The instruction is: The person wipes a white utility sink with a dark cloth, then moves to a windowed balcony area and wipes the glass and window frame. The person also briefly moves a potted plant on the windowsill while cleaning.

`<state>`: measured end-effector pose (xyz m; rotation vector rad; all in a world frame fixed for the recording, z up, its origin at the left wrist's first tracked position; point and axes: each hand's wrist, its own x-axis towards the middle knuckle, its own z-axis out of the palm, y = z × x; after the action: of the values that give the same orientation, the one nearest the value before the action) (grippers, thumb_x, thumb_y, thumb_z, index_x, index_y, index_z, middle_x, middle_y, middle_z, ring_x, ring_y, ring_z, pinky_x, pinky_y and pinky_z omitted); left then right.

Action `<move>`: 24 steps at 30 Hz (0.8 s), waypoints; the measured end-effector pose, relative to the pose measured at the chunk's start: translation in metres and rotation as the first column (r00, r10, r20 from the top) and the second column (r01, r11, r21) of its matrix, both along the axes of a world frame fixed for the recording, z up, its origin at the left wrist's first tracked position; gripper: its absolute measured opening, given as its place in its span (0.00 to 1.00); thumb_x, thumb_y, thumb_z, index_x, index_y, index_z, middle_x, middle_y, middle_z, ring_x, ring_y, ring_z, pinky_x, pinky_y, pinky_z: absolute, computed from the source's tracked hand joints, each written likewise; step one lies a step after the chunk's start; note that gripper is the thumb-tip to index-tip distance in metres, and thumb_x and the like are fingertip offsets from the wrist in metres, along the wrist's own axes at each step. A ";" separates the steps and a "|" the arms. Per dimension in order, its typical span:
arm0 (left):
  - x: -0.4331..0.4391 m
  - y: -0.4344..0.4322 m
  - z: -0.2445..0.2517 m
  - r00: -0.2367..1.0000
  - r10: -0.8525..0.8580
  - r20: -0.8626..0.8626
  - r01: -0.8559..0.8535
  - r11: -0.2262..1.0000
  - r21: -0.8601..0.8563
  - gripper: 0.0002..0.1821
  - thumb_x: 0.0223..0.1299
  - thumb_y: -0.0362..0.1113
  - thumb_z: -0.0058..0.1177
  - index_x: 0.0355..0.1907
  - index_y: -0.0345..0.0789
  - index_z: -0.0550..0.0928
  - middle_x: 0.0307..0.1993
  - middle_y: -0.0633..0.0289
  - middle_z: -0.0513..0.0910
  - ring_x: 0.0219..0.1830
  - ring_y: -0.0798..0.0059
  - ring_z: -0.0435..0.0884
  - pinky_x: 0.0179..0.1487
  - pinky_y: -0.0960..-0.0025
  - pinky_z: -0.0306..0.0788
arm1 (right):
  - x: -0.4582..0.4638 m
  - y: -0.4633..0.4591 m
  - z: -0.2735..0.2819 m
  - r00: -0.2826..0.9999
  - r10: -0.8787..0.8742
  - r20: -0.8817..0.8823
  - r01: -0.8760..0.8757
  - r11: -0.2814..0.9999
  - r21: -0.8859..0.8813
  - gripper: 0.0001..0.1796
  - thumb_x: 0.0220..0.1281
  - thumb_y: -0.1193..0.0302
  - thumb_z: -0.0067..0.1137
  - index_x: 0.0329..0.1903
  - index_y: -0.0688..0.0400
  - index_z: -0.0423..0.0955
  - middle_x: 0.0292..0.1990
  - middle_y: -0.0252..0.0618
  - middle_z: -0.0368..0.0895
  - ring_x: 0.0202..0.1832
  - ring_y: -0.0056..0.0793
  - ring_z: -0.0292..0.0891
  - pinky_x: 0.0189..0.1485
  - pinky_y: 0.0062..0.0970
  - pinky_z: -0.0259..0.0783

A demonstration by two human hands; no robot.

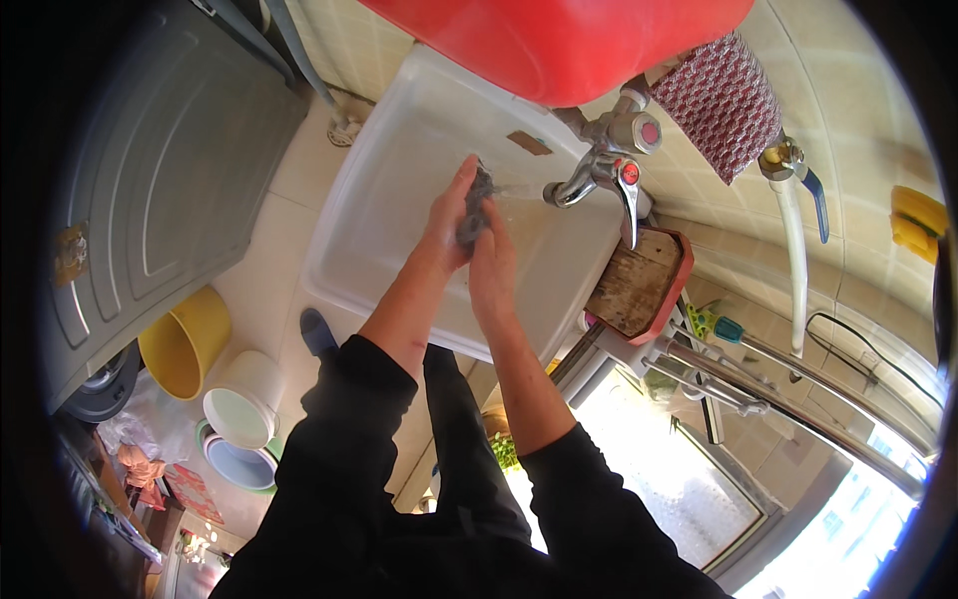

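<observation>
A dark grey, wet piece of cloth [476, 213] is squeezed between my two hands over a white sink [359, 224]. My left hand [449, 217] presses it from the left, its fingers pointing towards the tap. From the other side, my right hand [494, 262] closes on its lower end. A chrome tap [591, 176] to the right sends a stream of water [520, 192] onto the cloth. Much of the cloth is hidden by my fingers, so its exact kind cannot be told.
A red plastic basin [569, 45] overhangs the sink's back. A woven scrubbing cloth [722, 108] hangs beside the tap. Right of the sink sits a worn wooden board in a red frame [636, 281]. Yellow [183, 341] and white [243, 400] buckets stand on the floor at left.
</observation>
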<state>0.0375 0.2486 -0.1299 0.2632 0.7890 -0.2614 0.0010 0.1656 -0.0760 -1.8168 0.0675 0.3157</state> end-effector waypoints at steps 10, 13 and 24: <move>-0.014 -0.022 0.022 0.983 0.057 0.173 -0.047 0.997 -0.064 0.17 0.74 0.36 0.43 0.60 0.35 0.75 0.52 0.60 0.80 0.53 0.68 0.78 0.59 0.61 0.71 | 0.079 -0.023 -0.053 0.967 -0.122 -0.224 0.107 0.991 -0.077 0.31 0.74 0.55 0.47 0.68 0.65 0.66 0.56 0.45 0.75 0.57 0.33 0.69 0.60 0.32 0.64; 0.002 -0.011 0.025 0.958 0.149 0.243 -0.151 0.988 -0.014 0.17 0.74 0.37 0.45 0.59 0.34 0.76 0.51 0.61 0.80 0.51 0.71 0.78 0.56 0.65 0.73 | 0.052 -0.033 -0.050 0.933 0.040 -0.358 -0.079 0.993 -0.093 0.26 0.73 0.59 0.51 0.63 0.66 0.69 0.45 0.39 0.79 0.44 0.27 0.73 0.46 0.32 0.70; -0.011 -0.015 0.037 0.965 -0.251 0.070 0.252 0.968 -0.002 0.27 0.70 0.64 0.45 0.57 0.46 0.75 0.47 0.66 0.81 0.47 0.72 0.79 0.47 0.55 0.74 | 0.044 -0.049 -0.009 0.997 -0.006 -0.073 -0.023 0.923 -0.384 0.13 0.68 0.67 0.59 0.45 0.65 0.75 0.40 0.38 0.78 0.44 0.29 0.75 0.46 0.34 0.72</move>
<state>0.0262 0.2336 -0.0928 0.3612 0.6848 -0.4931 0.0449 0.1161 -0.0852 -2.1965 0.1836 0.3961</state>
